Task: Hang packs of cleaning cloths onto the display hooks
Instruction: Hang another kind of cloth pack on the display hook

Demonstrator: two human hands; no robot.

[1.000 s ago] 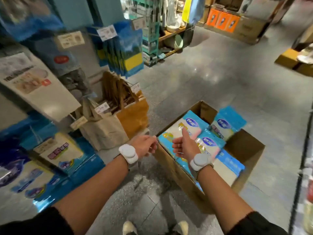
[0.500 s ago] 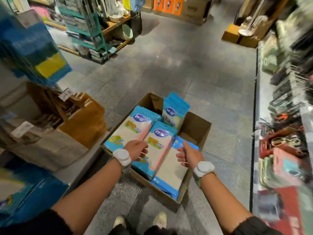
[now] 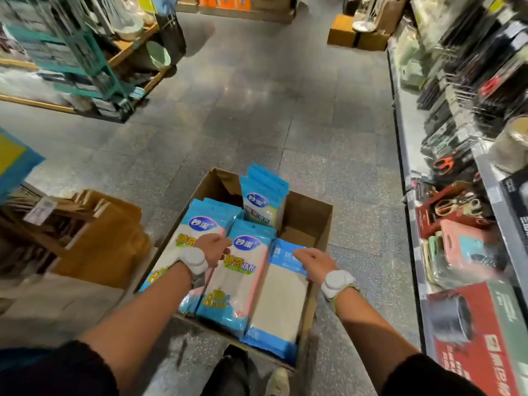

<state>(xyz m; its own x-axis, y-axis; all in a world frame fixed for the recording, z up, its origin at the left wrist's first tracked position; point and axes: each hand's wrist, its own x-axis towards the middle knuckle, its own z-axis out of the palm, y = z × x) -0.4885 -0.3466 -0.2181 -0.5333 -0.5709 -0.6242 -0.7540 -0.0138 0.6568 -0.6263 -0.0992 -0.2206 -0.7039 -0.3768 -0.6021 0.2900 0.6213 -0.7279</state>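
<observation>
1. One grey tiled shop floor (image 3: 257,110) fills most of the view. A shelf (image 3: 471,138) crowded with scissors and boxed kitchen goods runs along the 3 o'clock side, and brown paper bags (image 3: 114,238) stand at 9 o'clock.
2. One open cardboard box (image 3: 308,212) sits on the floor at 6 o'clock, just beyond the person's shoes.
3. Blue-and-white packs of cleaning cloths lie flat in the box, side by side: a left pack (image 3: 197,224), a middle pack (image 3: 240,287) and a right pack (image 3: 283,304). More upright packs (image 3: 261,201) stand at the box's 12 o'clock end.
4. The left hand (image 3: 213,250) reaches over the seam between the left pack and the middle pack, with its fingers bent downward. I cannot tell whether its grip clasps a pack.
5. The right hand (image 3: 315,262) rests on the blue top of the right pack. Its fingers are stretched out, the grip wide and clasping nothing.
6. Each wrist wears a white band (image 3: 195,260).
</observation>
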